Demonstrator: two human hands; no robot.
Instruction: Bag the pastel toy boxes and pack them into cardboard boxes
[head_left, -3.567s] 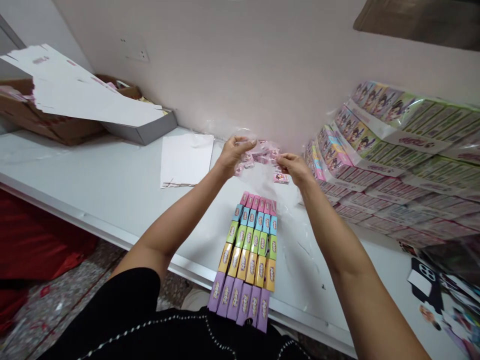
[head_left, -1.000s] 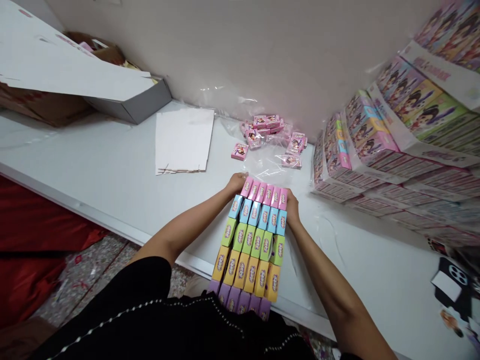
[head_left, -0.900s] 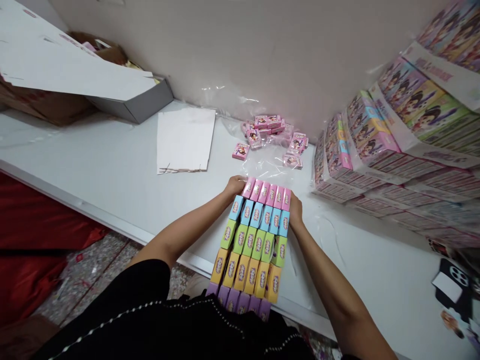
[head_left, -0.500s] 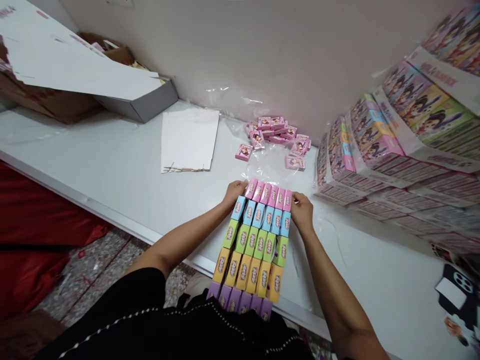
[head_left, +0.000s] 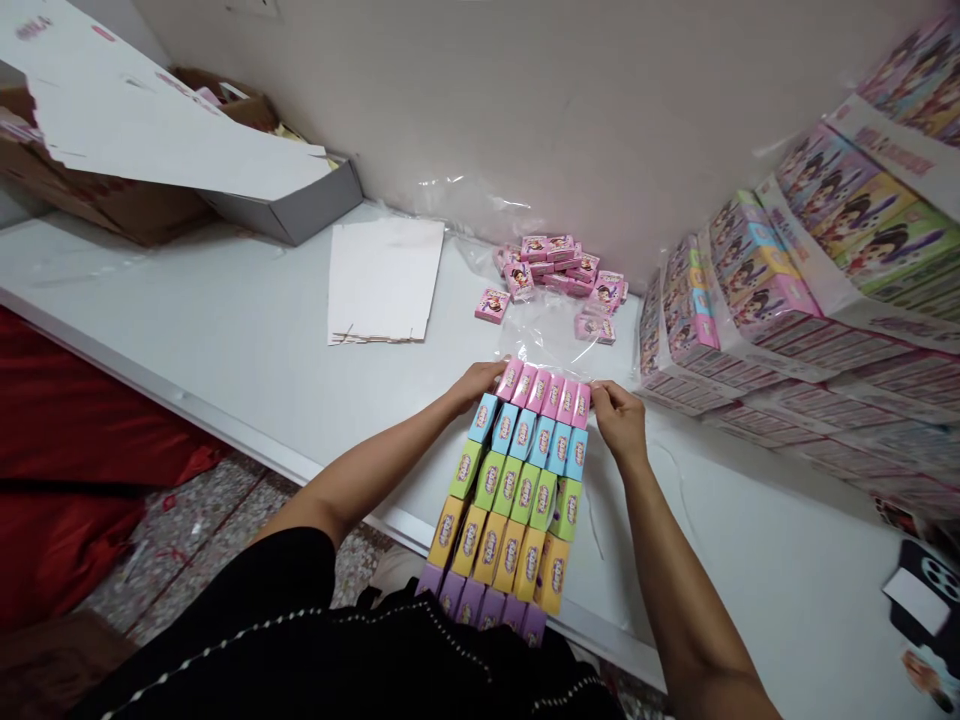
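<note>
Right hand (head_left: 619, 422) shifted outward, left hand (head_left: 474, 388) opposite, both pinching film (head_left: 551, 340) beside pink boxes (head_left: 546, 393)

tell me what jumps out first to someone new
The block of small boxes in pink, blue, green, yellow and purple rows on the white table stands out first, the left hand and right hand at its pink row's ends. Beyond lie loose pink boxes on clear plastic film; wrapped cartons are stacked along the right.
</note>
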